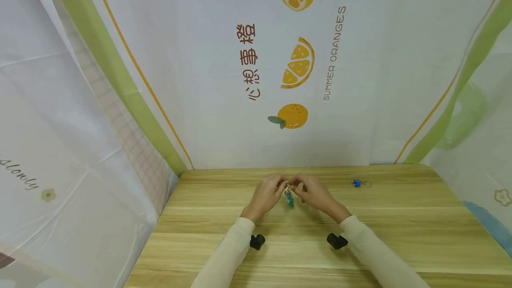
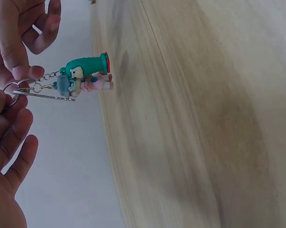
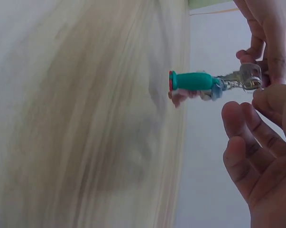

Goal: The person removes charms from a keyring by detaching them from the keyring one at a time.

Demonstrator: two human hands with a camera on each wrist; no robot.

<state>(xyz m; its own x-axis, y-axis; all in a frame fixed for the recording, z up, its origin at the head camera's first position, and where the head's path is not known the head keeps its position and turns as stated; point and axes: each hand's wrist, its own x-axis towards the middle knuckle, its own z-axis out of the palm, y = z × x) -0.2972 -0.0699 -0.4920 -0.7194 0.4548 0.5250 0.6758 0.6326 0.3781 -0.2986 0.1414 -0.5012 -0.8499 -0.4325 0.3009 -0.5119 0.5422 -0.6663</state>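
Over the far half of the table, my left hand (image 1: 266, 194) and right hand (image 1: 314, 192) meet at a metal key ring (image 2: 12, 91). Thumb and finger of each hand pinch this ring from opposite sides. From it hang a silver key (image 2: 45, 96) and two small figurine charms on short chains. One charm is a green figurine (image 2: 88, 65) with a red base; the other is a pink figurine (image 2: 96, 84) with a blue-grey top. In the right wrist view the green figurine (image 3: 192, 81) hides much of the pink one. Fingertips cover part of the ring.
A blue charm (image 1: 356, 183) with its own ring lies near the table's back edge, right of my hands. The wooden table (image 1: 296, 261) ends at a white curtain (image 1: 224, 146) printed with oranges. Black camera mounts (image 1: 257, 242) sit at both wrists.
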